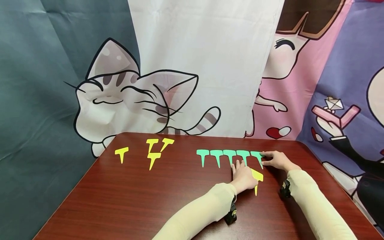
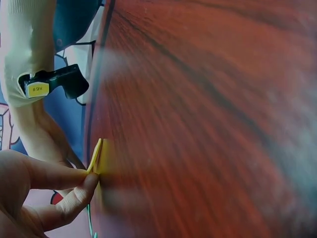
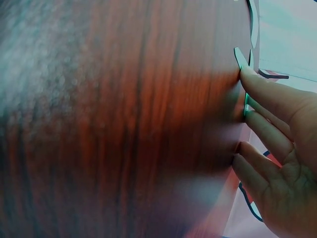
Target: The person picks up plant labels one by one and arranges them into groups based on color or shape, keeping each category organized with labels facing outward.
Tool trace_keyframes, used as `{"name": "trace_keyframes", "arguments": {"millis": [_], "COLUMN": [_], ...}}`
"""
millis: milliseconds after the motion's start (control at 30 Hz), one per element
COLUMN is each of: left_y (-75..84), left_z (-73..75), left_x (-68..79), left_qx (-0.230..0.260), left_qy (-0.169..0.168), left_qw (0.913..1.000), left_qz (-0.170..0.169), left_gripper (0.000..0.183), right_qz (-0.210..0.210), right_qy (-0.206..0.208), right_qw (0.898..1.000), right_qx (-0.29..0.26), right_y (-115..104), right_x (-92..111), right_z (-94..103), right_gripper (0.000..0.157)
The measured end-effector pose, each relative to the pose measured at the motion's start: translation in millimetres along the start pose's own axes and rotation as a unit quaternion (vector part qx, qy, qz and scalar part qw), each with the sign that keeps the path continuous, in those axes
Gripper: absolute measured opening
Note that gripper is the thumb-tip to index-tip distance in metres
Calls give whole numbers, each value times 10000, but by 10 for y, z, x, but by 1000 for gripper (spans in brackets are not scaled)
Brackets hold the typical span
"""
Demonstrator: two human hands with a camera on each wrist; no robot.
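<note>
"Head view?"
"The left hand [image 1: 244,176] has a yellow T-shaped tag [image 1: 258,175] just nearside of the green row [image 1: 229,153]; the right hand [image 1: 277,160] touches its rightmost tag [image 1: 256,154]."
"Left wrist?"
"Thumb and finger pinch the yellow T-shaped tag (a yellow label [image 2: 38,89] on the other wrist's black device [image 2: 74,83] is too small to read)."
"Right wrist?"
"Thumb and forefinger, slightly apart, meet green; whether pinching, I can't tell."

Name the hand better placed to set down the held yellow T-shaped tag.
Probably the left hand: it pinches the yellow T-shaped tag; the right hand touches the rightmost green T-shaped tag.
</note>
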State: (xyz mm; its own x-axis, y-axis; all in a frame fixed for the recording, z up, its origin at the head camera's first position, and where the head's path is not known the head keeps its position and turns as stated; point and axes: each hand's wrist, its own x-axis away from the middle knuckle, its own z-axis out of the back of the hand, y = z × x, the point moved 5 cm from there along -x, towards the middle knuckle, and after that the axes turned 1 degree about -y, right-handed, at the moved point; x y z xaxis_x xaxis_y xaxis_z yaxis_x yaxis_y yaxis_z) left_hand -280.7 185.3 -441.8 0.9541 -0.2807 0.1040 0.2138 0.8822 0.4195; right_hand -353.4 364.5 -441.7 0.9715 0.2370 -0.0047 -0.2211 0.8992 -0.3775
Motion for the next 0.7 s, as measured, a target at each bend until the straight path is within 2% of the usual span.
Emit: {"name": "trace_keyframes", "arguments": {"millis": [700], "left_y": [178], "left_z": [-71], "left_x": [2], "left_qx": [225], "left_qy": [102], "left_qw": [9997], "left_qz": [84], "left_gripper": [22], "right_qz": [-1], "right_qy": [-73], "right_qw": [10000], "right_qx": [3], "right_y": [-34], "right_x": [5], "right_z": [-5], "right_gripper": [60]}}
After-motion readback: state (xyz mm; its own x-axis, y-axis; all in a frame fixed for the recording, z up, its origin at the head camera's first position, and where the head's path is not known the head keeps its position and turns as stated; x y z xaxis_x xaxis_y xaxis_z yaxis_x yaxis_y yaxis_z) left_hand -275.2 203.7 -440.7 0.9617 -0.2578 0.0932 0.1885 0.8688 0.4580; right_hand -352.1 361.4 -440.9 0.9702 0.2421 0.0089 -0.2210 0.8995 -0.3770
